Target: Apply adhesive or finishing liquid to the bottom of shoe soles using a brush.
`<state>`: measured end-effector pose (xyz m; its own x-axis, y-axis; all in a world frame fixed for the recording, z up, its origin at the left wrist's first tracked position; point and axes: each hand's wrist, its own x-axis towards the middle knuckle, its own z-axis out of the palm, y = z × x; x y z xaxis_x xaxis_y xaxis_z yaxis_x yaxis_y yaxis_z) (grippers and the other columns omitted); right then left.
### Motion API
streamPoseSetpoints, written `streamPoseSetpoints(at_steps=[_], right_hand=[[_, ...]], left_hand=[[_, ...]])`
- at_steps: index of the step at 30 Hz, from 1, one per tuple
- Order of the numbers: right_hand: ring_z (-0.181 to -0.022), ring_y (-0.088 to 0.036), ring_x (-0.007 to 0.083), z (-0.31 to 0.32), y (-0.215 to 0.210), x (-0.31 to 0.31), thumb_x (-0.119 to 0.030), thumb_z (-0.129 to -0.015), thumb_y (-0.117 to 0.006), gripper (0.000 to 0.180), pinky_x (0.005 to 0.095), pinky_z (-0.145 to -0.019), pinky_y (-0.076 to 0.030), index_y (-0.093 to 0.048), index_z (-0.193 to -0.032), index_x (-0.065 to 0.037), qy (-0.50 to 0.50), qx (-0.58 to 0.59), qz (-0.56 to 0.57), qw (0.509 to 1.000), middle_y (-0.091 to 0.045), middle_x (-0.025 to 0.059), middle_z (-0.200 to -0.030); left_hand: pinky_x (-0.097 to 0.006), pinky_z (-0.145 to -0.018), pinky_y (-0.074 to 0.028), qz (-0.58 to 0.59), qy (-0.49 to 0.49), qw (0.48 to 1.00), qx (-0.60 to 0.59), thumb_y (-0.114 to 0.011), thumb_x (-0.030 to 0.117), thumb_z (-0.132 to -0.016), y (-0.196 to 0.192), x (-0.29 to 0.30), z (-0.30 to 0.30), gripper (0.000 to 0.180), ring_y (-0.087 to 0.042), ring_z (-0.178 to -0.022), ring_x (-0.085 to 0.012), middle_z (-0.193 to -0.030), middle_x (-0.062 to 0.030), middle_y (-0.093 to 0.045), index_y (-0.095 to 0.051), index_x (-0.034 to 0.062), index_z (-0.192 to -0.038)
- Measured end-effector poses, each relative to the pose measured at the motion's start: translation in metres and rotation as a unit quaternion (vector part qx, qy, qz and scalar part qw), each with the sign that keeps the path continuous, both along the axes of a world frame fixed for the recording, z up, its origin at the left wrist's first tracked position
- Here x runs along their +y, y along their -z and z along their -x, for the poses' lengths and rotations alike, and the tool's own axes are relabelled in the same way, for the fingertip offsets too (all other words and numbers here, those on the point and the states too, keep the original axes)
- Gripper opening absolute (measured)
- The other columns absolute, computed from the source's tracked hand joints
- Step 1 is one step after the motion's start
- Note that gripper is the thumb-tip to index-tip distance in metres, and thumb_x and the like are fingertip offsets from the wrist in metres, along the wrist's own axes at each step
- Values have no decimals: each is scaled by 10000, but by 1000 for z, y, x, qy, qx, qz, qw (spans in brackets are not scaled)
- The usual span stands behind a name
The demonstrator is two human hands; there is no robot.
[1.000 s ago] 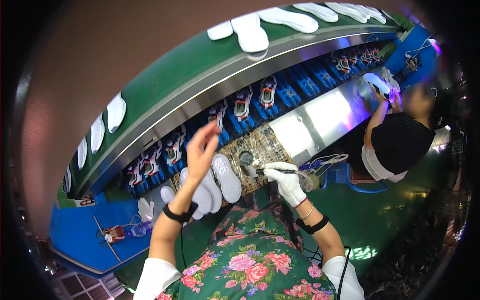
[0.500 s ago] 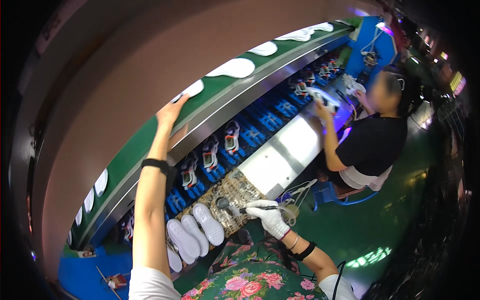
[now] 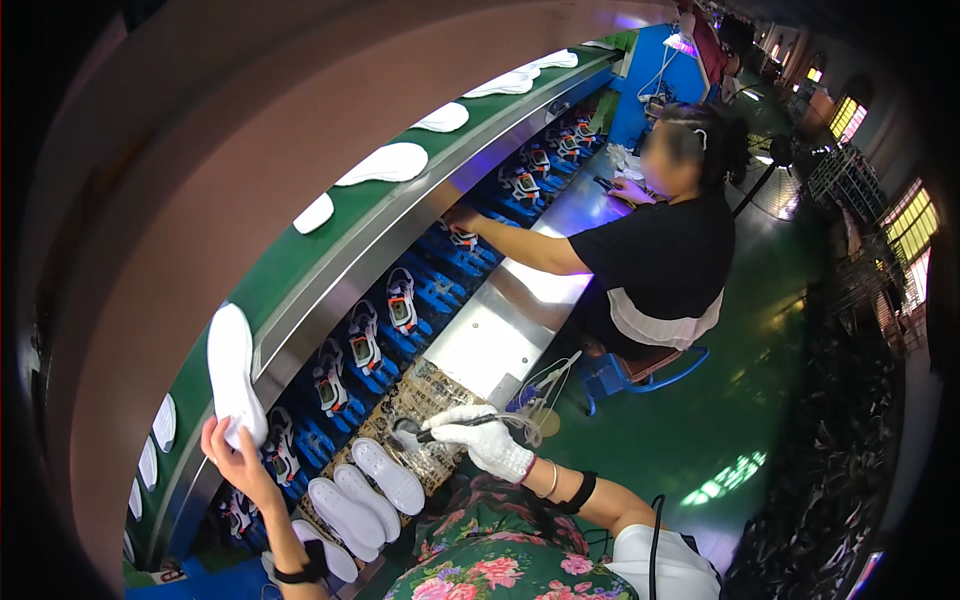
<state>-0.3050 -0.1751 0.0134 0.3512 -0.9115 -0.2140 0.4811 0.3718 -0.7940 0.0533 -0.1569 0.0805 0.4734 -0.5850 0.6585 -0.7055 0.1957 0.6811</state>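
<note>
My bare left hand [image 3: 236,455] grips one end of a white shoe sole [image 3: 232,360] at the edge of the green upper belt, the rest of the sole pointing away. My right hand [image 3: 483,442], in a white knitted glove, is closed around a dark-handled brush [image 3: 426,436]. The brush's head lies low over a glue-stained board [image 3: 437,393]. To the left of the brush, several white soles [image 3: 388,476] lie side by side along the near edge of the bench.
More white soles [image 3: 388,164] rest on the green belt [image 3: 292,262]. Below, shoe uppers [image 3: 364,337] stand in a row on blue holders. A co-worker [image 3: 655,235] sits at the right, one arm stretched toward that row. Cables [image 3: 545,385] hang beside the metal bench plate [image 3: 480,335].
My left hand has come back from farther along the belt and now holds a sole. The co-worker's shoe has left the raised hand, which now reaches to the row. The view has shifted right.
</note>
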Motion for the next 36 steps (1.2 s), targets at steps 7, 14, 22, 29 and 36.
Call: streamPoseSetpoints(at_steps=[7,14,22,29,36], right_hand=[[-906,-691,156,-36,-49,-5,11,-851,-695,175,263,-809,-541,-731,-1021,28,-7,-4,81,997,-737,128,-1052],[-926,-705,173,-66,-84,12,-4,-859,-718,197,321,-840,-580,-720,-1047,53,-68,46,194,978,-739,123,-1033],[-831,-718,189,-78,-82,6,-40,-754,-797,191,316,-754,-577,-755,-936,-2,2,181,409,895,-749,119,-914],[-797,-703,220,-94,-90,-5,13,-759,-749,269,320,-717,-555,-731,-1028,16,35,264,557,787,-732,126,-905],[-844,-694,283,-112,-79,29,-32,-741,-753,285,379,-754,-562,-757,-1025,-57,13,277,647,710,-737,126,-996]], left_hand=[[-382,-917,-550,-100,154,751,634,-660,51,-771,79,49,9,542,-680,-988,-276,-1103,-133,-669,-526,-41,-1289],[-500,-1014,-498,-209,355,614,673,-655,240,-754,78,81,77,692,-640,-1108,-429,-1235,-296,-625,-485,-113,-1324],[-546,-965,-517,-46,429,344,834,-270,889,-830,51,67,109,1068,-666,-1050,-407,-1186,-214,-663,-538,-22,-1319],[-463,-880,-549,4,473,416,777,-136,880,-856,35,69,124,1028,-662,-1024,-308,-1176,-171,-641,-427,82,-1436],[-409,-1099,-430,-176,273,646,691,-179,839,-897,47,80,121,1002,-528,-1295,-278,-1446,-145,-498,-321,66,-1518]])
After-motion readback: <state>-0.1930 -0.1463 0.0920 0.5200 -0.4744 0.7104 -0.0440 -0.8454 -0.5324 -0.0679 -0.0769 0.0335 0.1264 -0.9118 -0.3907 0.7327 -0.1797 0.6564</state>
